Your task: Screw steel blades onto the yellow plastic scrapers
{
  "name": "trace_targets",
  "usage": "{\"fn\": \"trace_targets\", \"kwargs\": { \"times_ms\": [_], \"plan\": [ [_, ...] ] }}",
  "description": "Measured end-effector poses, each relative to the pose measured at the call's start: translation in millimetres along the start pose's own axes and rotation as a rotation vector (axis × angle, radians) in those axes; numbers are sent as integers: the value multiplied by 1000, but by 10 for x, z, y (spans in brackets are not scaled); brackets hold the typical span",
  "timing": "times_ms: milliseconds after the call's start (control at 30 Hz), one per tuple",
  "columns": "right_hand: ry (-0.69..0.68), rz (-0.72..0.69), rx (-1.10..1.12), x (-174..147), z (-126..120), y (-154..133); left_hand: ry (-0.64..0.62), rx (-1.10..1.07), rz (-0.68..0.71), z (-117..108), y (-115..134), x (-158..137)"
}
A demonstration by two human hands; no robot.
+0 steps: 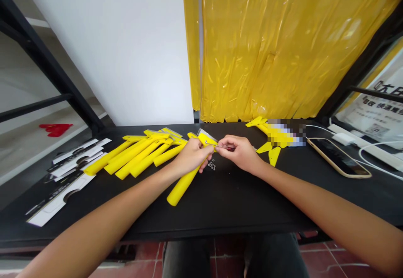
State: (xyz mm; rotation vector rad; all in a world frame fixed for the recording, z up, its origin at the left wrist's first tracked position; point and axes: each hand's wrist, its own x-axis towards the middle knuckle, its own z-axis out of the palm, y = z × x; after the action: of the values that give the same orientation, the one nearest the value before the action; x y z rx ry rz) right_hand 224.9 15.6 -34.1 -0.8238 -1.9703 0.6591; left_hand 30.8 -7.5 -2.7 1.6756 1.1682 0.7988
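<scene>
My left hand point(191, 156) is closed round a yellow scraper point(181, 188) near its head, with the handle slanting down toward me. A metal blade edge shows at the scraper's far end. In my right hand point(242, 153) is a thin screwdriver point(231, 148), pinched between the fingers, its shaft pointing left and its tip at the scraper's head. Several small metal nuts point(211, 165) lie on the black table just below my hands. Left of them, several more yellow scrapers point(138, 157) lie side by side, handles toward me and partly overlapping at the heads.
Loose flat yellow pieces point(275, 156) lie to the right, beside a pixelated patch. Farther right are a phone point(339, 158) and a white power strip point(365, 145) with cables. White and black cardboard sleeves point(61, 198) are at the left. Yellow plastic sheeting point(267, 51) hangs behind the table.
</scene>
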Motion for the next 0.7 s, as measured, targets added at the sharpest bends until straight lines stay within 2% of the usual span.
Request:
{"fn": "trace_targets", "kwargs": {
  "times_ms": [200, 400, 567, 700],
  "plan": [
    [17, 171, 166, 5, 15, 75, -13, -102, -75, -1, 8, 4],
    [9, 109, 89, -2, 13, 82, -79, -320, -143, -11, -79, 61],
    [93, 186, 98, 10, 10, 118, -108, -294, -111, -47, -42, 51],
    [29, 254, 142, 33, -12, 138, -146, -223, -71, -76, 11, 23]
  ]
}}
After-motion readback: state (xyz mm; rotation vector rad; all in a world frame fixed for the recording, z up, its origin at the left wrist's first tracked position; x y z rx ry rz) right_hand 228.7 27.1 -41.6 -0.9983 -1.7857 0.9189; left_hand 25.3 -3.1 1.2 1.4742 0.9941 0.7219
